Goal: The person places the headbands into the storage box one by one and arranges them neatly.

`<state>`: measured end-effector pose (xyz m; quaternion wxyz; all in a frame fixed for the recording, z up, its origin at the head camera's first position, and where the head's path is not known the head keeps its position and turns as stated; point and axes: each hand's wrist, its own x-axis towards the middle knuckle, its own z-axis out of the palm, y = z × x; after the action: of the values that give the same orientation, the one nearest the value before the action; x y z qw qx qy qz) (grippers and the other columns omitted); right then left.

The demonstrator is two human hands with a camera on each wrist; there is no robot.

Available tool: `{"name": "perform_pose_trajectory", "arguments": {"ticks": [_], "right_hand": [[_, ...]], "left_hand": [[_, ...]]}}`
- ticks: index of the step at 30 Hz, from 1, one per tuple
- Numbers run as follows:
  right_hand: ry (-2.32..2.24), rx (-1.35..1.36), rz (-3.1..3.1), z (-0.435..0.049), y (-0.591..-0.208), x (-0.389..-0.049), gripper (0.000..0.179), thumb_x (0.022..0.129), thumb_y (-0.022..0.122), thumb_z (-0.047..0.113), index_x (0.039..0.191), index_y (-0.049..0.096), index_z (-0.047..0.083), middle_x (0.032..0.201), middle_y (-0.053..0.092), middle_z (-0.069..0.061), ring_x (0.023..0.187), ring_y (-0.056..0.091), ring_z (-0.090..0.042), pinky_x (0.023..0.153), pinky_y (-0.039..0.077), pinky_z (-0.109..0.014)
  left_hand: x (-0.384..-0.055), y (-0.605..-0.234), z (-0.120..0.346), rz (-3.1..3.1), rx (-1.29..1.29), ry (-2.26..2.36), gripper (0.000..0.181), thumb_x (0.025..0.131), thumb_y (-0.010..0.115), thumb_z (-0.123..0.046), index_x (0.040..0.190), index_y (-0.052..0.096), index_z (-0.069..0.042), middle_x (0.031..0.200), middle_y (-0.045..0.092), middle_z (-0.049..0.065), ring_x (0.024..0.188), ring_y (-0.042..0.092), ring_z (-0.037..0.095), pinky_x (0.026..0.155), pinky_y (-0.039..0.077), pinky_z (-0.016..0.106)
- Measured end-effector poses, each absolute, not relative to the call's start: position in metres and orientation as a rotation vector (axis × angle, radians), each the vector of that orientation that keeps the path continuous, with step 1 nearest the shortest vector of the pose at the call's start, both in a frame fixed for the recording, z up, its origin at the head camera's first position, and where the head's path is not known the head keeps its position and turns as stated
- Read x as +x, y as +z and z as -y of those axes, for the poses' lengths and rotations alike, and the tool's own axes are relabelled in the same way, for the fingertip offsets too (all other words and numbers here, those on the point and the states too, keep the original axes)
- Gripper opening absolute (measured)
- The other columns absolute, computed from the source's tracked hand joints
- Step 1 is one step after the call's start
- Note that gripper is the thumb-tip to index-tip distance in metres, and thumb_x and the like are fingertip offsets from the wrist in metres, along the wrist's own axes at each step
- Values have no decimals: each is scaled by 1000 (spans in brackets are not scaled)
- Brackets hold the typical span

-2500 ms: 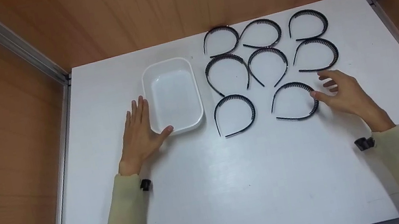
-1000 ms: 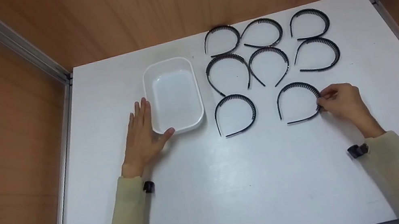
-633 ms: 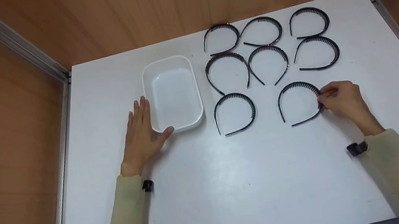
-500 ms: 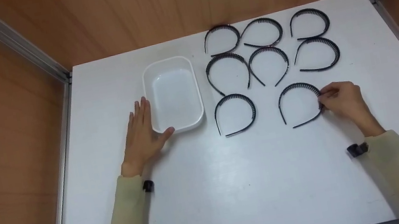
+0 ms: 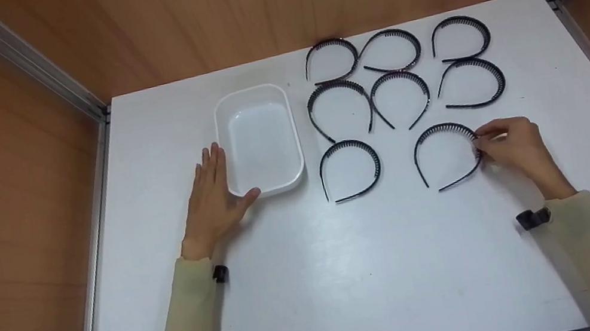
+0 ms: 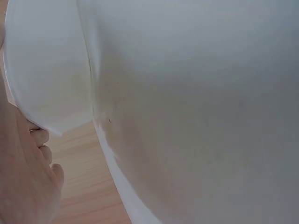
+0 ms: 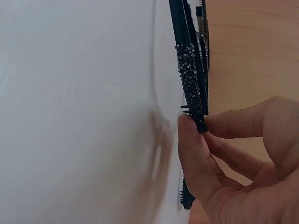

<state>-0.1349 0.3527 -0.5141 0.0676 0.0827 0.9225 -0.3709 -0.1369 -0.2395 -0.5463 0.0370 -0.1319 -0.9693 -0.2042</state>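
Observation:
In the head view my left hand [image 5: 210,205] lies with straight fingers along the left side of an empty white tub [image 5: 298,140], its thumb at the near rim. The left wrist view shows that hand's fingers [image 6: 42,137] right at the edge of the tub [image 6: 46,65]. Between thumb and fingers, my right hand [image 5: 519,147] pinches a black toothed headband [image 5: 443,128] by its right side. Seen from the right wrist, this headband [image 7: 190,77] stands edge-on above the table, its outer face covered with small dark sparkly stones. Fingertips hide part of the band.
More black headbands lie on the white table [image 5: 353,288]: one [image 5: 350,143] left of the held one, and several behind in two rows, including a far right pair [image 5: 495,78]. Wooden panels [image 5: 267,6] enclose the table's back and sides.
My right hand has come down from beside the headband and pinched it. The headband has turned a little, shifting slightly right and nearer. My left hand has stayed at the tub.

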Motion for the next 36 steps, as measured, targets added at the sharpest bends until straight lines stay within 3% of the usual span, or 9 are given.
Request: {"name": "perform_pose_trajectory", "arguments": {"ticks": [4, 11, 18, 36], "right_hand": [[-1208, 234, -2731, -351, -508, -137, 30, 98, 71, 14, 122, 77, -3, 109, 75, -17, 72, 70, 4, 64, 57, -16], [-1314, 223, -2660, -343, -495, -143, 31, 100, 70, 14, 125, 74, -4, 104, 73, -4, 75, 75, 0, 69, 61, -18], [-1436, 175, -2601, -330, -484, -154, 31, 100, 70, 10, 125, 72, -9, 105, 73, -3, 76, 75, 1, 73, 65, -21], [-1540, 31, -2538, -281, -450, -180, 29, 99, 76, 9, 123, 75, -6, 106, 76, -4, 84, 77, -4, 76, 66, -26]], "left_hand": [[-138, -544, 240, 2994, -419, -593, 115, 97, 58, -75, 172, 6, -4, 181, 2, 9, 168, -2, 26, 138, 3, 46], [-139, -544, 240, 3003, -418, -570, 115, 97, 56, -76, 172, 6, -4, 181, 1, 9, 168, -2, 25, 138, 3, 44], [-139, -544, 239, 3007, -404, -551, 115, 97, 56, -76, 171, 6, -4, 181, 1, 10, 168, -2, 25, 138, 5, 44], [-140, -549, 240, 2960, -441, -595, 116, 96, 56, -77, 171, 11, 0, 180, 7, 15, 168, 2, 30, 137, 7, 47]]}}
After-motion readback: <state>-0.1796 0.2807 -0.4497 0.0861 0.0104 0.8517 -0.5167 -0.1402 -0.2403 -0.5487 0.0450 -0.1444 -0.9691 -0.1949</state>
